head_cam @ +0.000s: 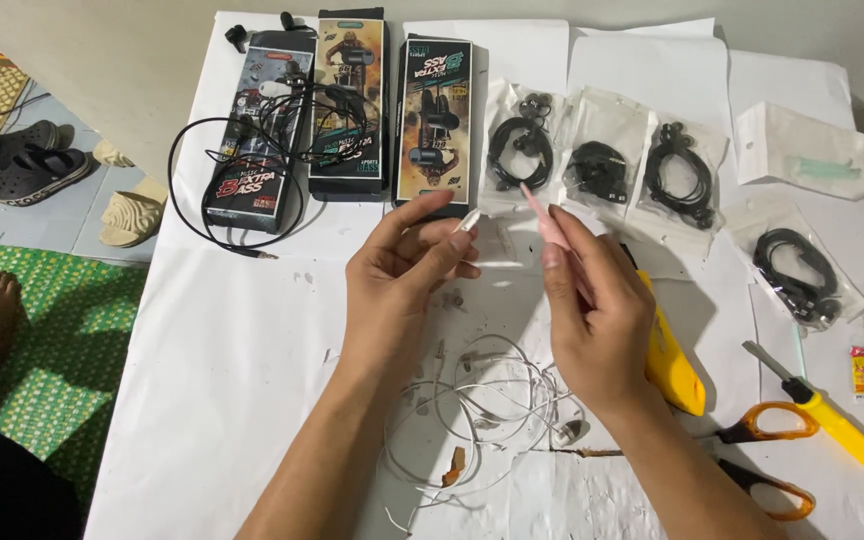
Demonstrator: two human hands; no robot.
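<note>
While white earphone wire [472, 410] lies tangled on the near table [232, 380] | left hand [402, 270] grip pinches a small white piece [469, 221] | right hand [597, 310] grip pinches a pink tool [550, 225] | right: yellow cutter [672, 365], orange scissors [762, 425] | far: three earphone boxes [347, 100], bagged black earphones [602, 165].

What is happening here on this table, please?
A person sits at a table covered with white paper. The left hand pinches a small white piece at its fingertips, and the right hand holds a thin pink tool close to it. Below the hands lies a tangled white earphone cable. Behind them are three earphone boxes and bagged black earphones; orange scissors and a yellow knife lie to the right.
</note>
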